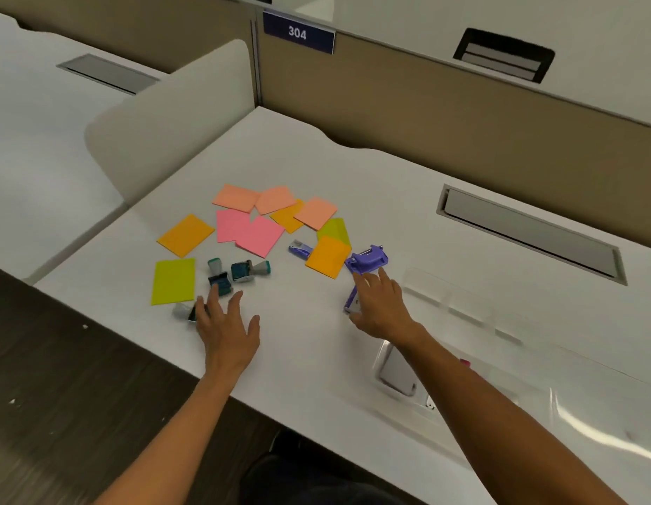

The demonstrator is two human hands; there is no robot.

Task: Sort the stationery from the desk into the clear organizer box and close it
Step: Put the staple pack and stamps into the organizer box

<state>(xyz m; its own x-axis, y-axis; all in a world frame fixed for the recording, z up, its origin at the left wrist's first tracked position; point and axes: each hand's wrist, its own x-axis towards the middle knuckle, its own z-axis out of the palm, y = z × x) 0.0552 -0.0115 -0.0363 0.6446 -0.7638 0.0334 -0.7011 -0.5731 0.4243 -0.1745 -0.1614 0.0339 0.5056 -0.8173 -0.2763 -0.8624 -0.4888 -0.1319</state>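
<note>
Several coloured sticky notes (260,235) lie scattered on the white desk (309,359), in pink, orange, salmon and lime. Teal stamps (243,270) lie near a lime note (173,280). My left hand (227,331) is spread flat over the desk, its fingers next to a stamp (185,310) at the front left. My right hand (380,308) reaches over a small purple stapler (351,303), fingers extended toward a purple hole punch (367,259). Another small purple stapler (300,247) lies mid-desk. The clear organizer box (462,308) sits open to the right, blurred.
A cable grommet slot (528,231) is set in the desk at the right. Beige partition panels (426,114) and a rounded divider (163,129) bound the back and left. A "304" sign (297,32) hangs above. The desk's front edge runs diagonally by my forearms.
</note>
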